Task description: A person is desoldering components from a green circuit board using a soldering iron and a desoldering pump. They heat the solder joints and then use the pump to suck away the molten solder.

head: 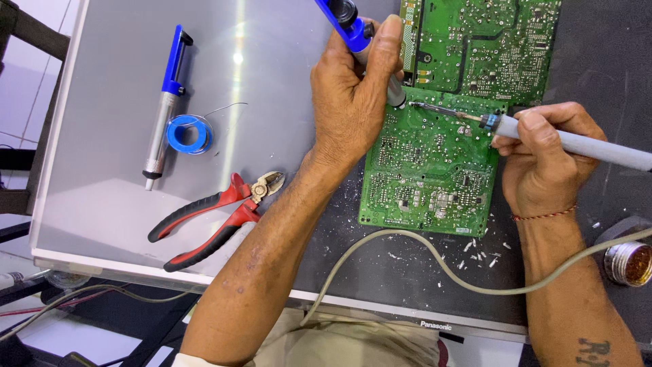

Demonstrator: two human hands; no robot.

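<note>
Big grey metal back panel lies flat on the counter and fills the left and middle of the scene; a dark mat-like surface covers the right. Large green printed circuit board, solder side up, sits centre-right, running from the far edge toward the near side, with white flecks of debris scattered just near of it.

Left hand is wrapped closed around a blue and silver desoldering pump, thumb on its far end, nozzle pointing down onto the board near its middle. Right hand is closed in a pen-type grip on a grey-handled soldering iron, coming in from the right; its metal tip lies across the board, ending just beside the pump nozzle. The iron's beige cable loops along the near side, under both forearms. Thin red thread bracelet on the right wrist.

On the panel, left: red and black side cutters, jaws pointing right, near the left forearm. Farther left, a second blue and silver desoldering pump lies untouched, with a small blue spool of solder wire touching its right side. Small round tin with amber contents at the right edge, near side.
</note>
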